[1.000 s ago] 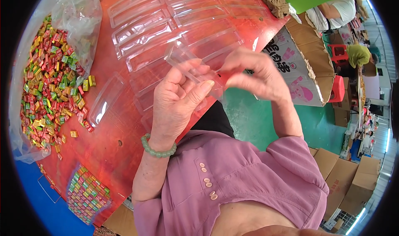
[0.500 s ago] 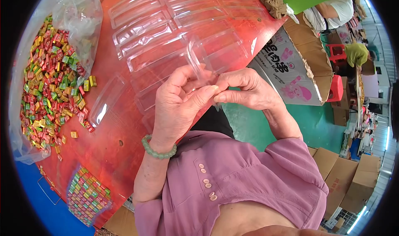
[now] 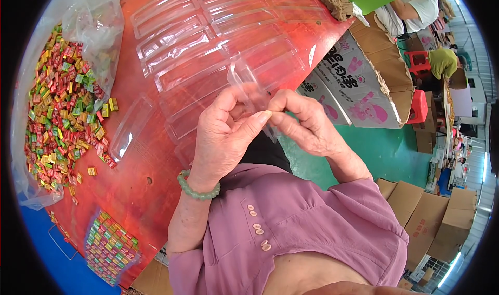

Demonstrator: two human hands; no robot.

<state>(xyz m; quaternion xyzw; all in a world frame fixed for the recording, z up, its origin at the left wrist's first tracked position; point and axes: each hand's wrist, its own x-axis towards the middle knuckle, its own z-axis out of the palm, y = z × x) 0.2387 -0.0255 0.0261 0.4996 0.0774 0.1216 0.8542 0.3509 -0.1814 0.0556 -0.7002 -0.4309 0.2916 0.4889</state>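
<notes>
My left hand [image 3: 221, 129], with a green bead bracelet [image 3: 198, 187] at its wrist, is closed on a narrow clear plastic tray [image 3: 240, 72]. The tray stands up past the fingers, tilted over the table's edge. Thumb and finger of my right hand [image 3: 306, 124] are pinched at the same spot, touching the left thumb tip. Whatever thin part they grip there is too small to make out. Beyond my hands, rows of similar clear trays [image 3: 179, 51] lie on the red table [image 3: 150, 204]. One separate tray [image 3: 133, 126] lies to their left.
A heap of small wrapped pieces [image 3: 67, 108] in red, yellow and green spills from a clear plastic bag [image 3: 99, 30] at left. A wrapped block of similar pieces [image 3: 112, 245] sits near the front edge. An open carton [image 3: 358, 82] and a red stool [image 3: 418, 107] stand at right.
My right hand has lowered a little and its fingers have curled into a tighter pinch. My left hand still grips the tray. The whole view has shifted slightly.
</notes>
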